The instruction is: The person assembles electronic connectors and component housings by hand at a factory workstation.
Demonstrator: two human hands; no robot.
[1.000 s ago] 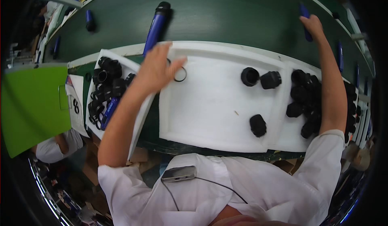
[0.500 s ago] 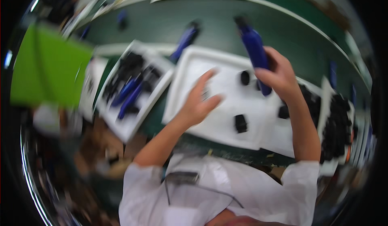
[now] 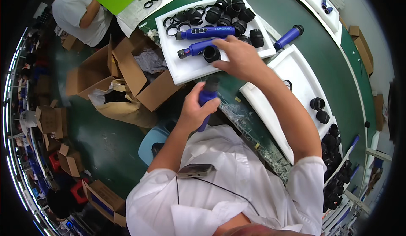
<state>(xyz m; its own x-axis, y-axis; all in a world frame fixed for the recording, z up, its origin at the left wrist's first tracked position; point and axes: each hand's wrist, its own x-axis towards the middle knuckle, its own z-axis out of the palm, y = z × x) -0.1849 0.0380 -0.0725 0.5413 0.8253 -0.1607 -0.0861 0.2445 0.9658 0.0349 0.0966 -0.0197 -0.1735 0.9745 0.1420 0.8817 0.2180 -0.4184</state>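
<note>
My left hand [image 3: 192, 111] is wrapped round a blue flashlight-shaped tube [image 3: 207, 95] with a black end, held upright in front of my body. Its black end is slightly blurred. My right hand [image 3: 243, 58] reaches over a white foam tray [image 3: 182, 73], thumb and fingers apart. Between them and just beyond sits a black ribbed cap [image 3: 211, 54]; whether they touch it I cannot tell. Beside it lies a blue tube [image 3: 196, 49], its right part covered by my fingers. Another blue tube [image 3: 207, 32] with buttons lies behind, among several black caps [image 3: 232, 10] and black rings [image 3: 171, 31].
A second white tray [image 3: 292, 62] to the right holds a ring and black caps [image 3: 317, 104]. A blue tube [image 3: 289, 37] lies on the green table [image 3: 330, 62]. Open cardboard boxes [image 3: 148, 88] stand at left, with another person [image 3: 82, 16] beyond.
My view has swung left toward the parts tray. The blue tube, earlier in my right hand, is now in my left. My right hand has moved across to the parts tray.
</note>
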